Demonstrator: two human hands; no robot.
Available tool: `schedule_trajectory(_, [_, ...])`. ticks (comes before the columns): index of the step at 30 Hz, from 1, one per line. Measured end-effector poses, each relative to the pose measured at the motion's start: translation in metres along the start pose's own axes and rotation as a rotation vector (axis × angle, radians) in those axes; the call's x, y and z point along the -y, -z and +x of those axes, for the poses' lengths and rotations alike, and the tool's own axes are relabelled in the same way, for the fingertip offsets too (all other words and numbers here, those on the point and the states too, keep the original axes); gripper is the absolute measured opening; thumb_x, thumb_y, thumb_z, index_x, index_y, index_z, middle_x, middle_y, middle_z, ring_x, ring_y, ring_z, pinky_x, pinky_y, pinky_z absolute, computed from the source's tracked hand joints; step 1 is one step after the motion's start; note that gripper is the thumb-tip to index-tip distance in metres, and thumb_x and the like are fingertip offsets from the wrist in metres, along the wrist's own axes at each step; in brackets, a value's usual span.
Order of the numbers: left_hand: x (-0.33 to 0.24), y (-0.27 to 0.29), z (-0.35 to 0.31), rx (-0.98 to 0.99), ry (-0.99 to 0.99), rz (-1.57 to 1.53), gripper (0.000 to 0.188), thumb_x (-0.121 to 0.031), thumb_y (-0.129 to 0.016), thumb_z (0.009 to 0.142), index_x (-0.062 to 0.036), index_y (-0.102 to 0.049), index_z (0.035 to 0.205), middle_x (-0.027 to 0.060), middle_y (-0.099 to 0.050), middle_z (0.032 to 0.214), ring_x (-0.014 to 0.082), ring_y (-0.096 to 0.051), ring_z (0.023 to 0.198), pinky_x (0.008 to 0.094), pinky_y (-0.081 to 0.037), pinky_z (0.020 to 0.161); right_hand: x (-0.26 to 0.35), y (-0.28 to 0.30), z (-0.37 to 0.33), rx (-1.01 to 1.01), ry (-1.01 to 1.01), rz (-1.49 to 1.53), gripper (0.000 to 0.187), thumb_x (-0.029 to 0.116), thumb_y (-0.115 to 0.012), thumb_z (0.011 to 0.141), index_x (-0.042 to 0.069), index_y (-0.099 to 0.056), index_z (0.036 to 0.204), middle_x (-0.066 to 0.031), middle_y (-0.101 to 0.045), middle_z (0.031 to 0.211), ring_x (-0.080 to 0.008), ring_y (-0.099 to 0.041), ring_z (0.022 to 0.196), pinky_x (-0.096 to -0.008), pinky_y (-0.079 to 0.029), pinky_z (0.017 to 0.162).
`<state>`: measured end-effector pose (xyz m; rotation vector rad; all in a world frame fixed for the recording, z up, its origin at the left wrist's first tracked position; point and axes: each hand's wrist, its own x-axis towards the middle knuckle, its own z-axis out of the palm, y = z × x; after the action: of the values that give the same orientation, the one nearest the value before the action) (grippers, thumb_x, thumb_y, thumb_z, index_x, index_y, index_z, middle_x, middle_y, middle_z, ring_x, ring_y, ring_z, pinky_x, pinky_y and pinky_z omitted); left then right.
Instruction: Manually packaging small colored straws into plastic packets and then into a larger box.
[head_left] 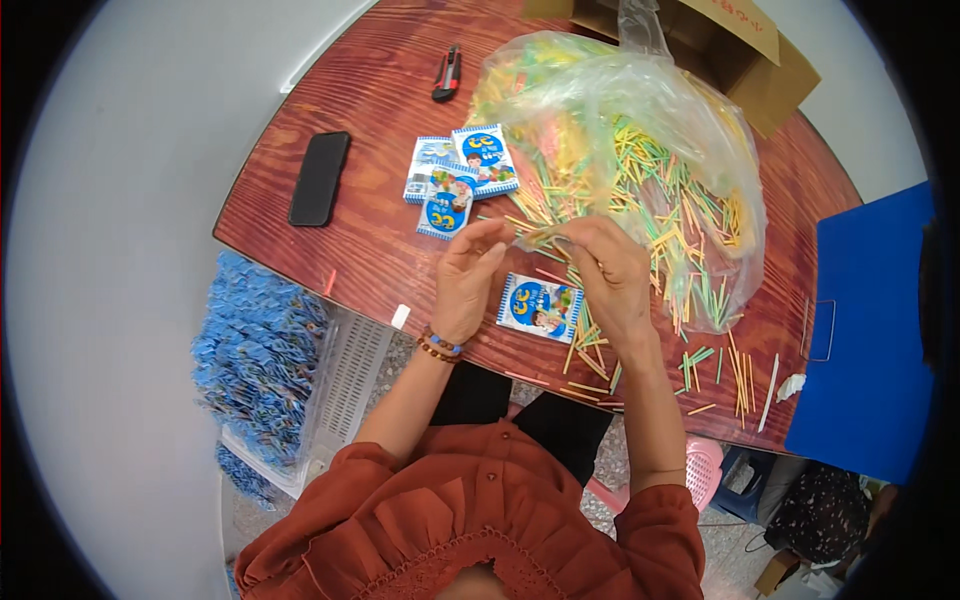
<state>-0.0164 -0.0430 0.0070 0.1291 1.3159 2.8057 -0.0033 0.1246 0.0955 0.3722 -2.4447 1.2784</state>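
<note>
My right hand (612, 275) pinches a small bunch of thin yellow-green sticks (543, 237) between thumb and fingers, above the table. Facing it, my left hand (468, 280) has its fingers curved and its thumb apart, close to the free ends of that bunch. I cannot see anything held in the left hand. Between and just below my hands lies a blue and white packet (540, 308) flat on the wood. Beyond my left hand sits a small group of similar packets (484, 158), partly overlapping. Loose coloured sticks (592, 350) are scattered beside and under my right hand.
A large clear plastic bag (560, 110) full of coloured sticks spreads over the red-brown table (390, 90). A phone (319, 180) and a box cutter (447, 73) lie at left. Many blue packets (265, 350) fill a crate (350, 370). A blue panel (865, 330) stands right, a cardboard box (760, 70) behind.
</note>
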Motion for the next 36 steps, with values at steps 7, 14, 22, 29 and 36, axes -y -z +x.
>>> schedule_trajectory(7, [-0.042, 0.050, -0.003, -0.188, -0.009, 0.396, 0.013, -0.010, -0.056, 0.096, -0.0024, -0.064, 0.103, 0.0011, -0.066, 0.093, 0.0043, -0.058, 0.076, 0.0180, -0.045, 0.061, -0.028, -0.081, 0.036, 0.235, -0.378, 0.435, 0.017, 0.013, -0.061, 0.090, -0.002, -0.068, 0.090, -0.0091, -0.067, 0.075, -0.0118, -0.062, 0.058, -0.0225, -0.046, 0.049])
schedule_trajectory(14, [-0.035, 0.064, 0.025, -0.155, -0.282, 1.258, 0.048, -0.013, -0.072, 0.079, 0.0010, -0.052, 0.121, 0.0189, -0.053, 0.111, 0.0339, -0.053, 0.104, 0.0410, -0.043, 0.090, -0.040, -0.105, 0.046, 0.129, -0.330, 0.218, 0.022, 0.016, -0.063, 0.089, -0.003, -0.066, 0.099, -0.0129, -0.069, 0.082, -0.0176, -0.067, 0.067, -0.0284, -0.051, 0.058])
schedule_trajectory(22, [-0.022, 0.027, -0.010, 0.137, -0.305, 1.300, 0.035, -0.011, -0.073, 0.077, -0.0068, -0.060, 0.109, 0.0080, -0.059, 0.098, 0.0249, -0.055, 0.093, 0.0342, -0.043, 0.083, -0.027, -0.010, -0.040, 0.442, -0.243, -0.532, 0.034, 0.024, -0.074, 0.076, 0.005, -0.059, 0.100, -0.0112, -0.061, 0.088, -0.0318, -0.062, 0.077, -0.0424, -0.047, 0.066])
schedule_trajectory(29, [0.002, 0.010, -0.012, 0.277, -0.133, 1.467, 0.029, -0.022, -0.076, 0.074, -0.0101, -0.058, 0.093, 0.0041, -0.057, 0.090, 0.0247, -0.051, 0.082, 0.0412, -0.031, 0.078, -0.058, -0.008, -0.052, 0.337, -0.249, -0.337, 0.029, 0.028, -0.074, 0.074, 0.008, -0.063, 0.092, -0.0088, -0.063, 0.087, -0.0296, -0.062, 0.079, -0.0410, -0.047, 0.066])
schedule_trajectory(36, [-0.008, -0.004, -0.011, 0.183, -0.379, 1.333, 0.026, -0.020, -0.076, 0.075, -0.0071, -0.064, 0.094, 0.0057, -0.059, 0.084, 0.0252, -0.052, 0.084, 0.0392, -0.035, 0.084, -0.061, 0.003, -0.051, 0.026, 0.126, -0.306, 0.011, 0.017, -0.066, 0.082, 0.006, -0.069, 0.083, -0.0087, -0.061, 0.078, -0.0267, -0.060, 0.073, -0.0374, -0.047, 0.066])
